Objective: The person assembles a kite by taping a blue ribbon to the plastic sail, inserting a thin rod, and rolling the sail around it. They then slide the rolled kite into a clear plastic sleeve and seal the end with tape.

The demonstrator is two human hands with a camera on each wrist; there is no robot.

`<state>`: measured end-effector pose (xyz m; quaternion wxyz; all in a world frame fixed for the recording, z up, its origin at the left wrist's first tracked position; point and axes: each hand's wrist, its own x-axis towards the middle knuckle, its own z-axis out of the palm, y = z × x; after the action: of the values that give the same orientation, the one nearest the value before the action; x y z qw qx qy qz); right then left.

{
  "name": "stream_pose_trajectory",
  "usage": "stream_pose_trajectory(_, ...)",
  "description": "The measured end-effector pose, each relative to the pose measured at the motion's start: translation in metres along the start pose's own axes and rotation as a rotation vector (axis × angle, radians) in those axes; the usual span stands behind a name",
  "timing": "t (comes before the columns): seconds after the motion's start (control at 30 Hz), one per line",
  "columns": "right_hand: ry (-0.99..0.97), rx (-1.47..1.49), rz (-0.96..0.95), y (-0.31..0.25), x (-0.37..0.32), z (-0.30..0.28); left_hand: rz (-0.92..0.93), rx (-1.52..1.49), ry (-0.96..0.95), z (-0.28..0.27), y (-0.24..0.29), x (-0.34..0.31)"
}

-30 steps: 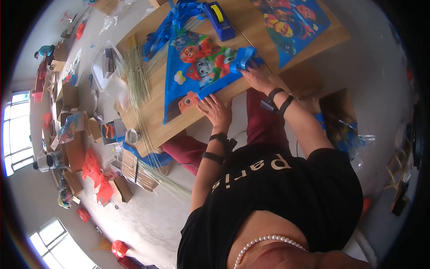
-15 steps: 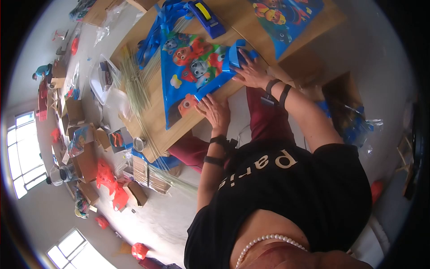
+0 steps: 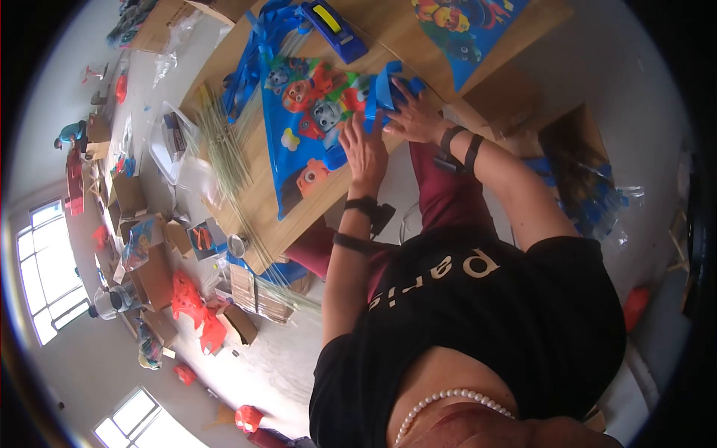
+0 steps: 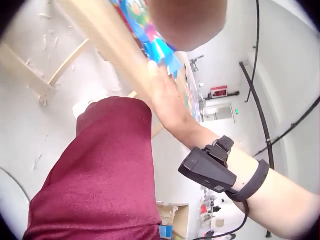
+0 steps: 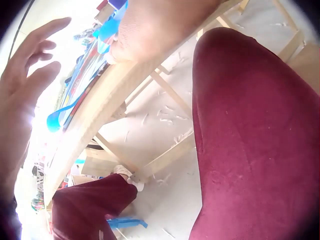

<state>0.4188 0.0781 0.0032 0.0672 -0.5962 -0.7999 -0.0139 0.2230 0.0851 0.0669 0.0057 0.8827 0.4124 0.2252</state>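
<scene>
Head view: two hands over the tabletop (image 3: 302, 220), at the near edge of a printed blue pennant (image 3: 291, 160).
Left hand (image 3: 364, 153): fingers extended and slightly parted, curled round nothing; the right wrist view shows them raised over the pennant's edge.
Right hand (image 3: 414, 113): fingers spread and fairly straight, laid against the blue strip (image 3: 382, 88); the contact under the fingertips is partly hidden.
Blue strip: looped up just beyond and left of the right fingers, near the left fingertips; more blue shows beside the left hand, the join covered.
Pennant: flat, mostly left of and beyond the left fingers, cartoon dogs printed on it.
Blue dispenser (image 3: 342, 43): beyond both sets of fingers, apart from them, a yellow band on top.
Ribbon bundle (image 3: 258, 52): farther off, beyond and left of the left fingers.
Thin sticks (image 3: 220, 138): well left of the left fingers.
Second pennant (image 3: 467, 37): beyond and right of the right fingers.
</scene>
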Motion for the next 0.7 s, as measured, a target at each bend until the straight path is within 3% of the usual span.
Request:
stream_pose_trajectory(0.07,-0.056,-0.036,0.015,0.002,0.001,0.001,0.014,0.079,-0.028,0.012,-0.008,0.009)
stream_pose_trajectory(0.13,0.094,-0.01,-0.014,0.001,0.0,0.0,0.032,0.157,-0.066,0.016,-0.013,0.011)
stream_pose_trajectory(0.23,0.042,0.024,0.013,-0.001,0.0,0.0,-0.202,0.145,-0.257,0.01,-0.017,-0.001)
stream_pose_trajectory(0.37,0.12,0.006,-0.003,-0.001,0.0,0.0,-0.166,0.17,-0.19,0.016,-0.014,0.005)
stream_pose_trajectory(0.43,0.083,-0.022,-0.029,0.003,0.0,-0.001,0.123,0.202,-0.07,0.023,-0.01,0.022)
stream_pose_trajectory(0.57,-0.063,-0.109,-0.004,0.003,0.0,0.001,0.3,0.135,-0.129,0.022,0.002,0.076)
stream_pose_trajectory(0.7,0.033,-0.04,-0.017,0.0,0.001,-0.013,0.399,0.288,-0.215,0.022,-0.024,0.104)
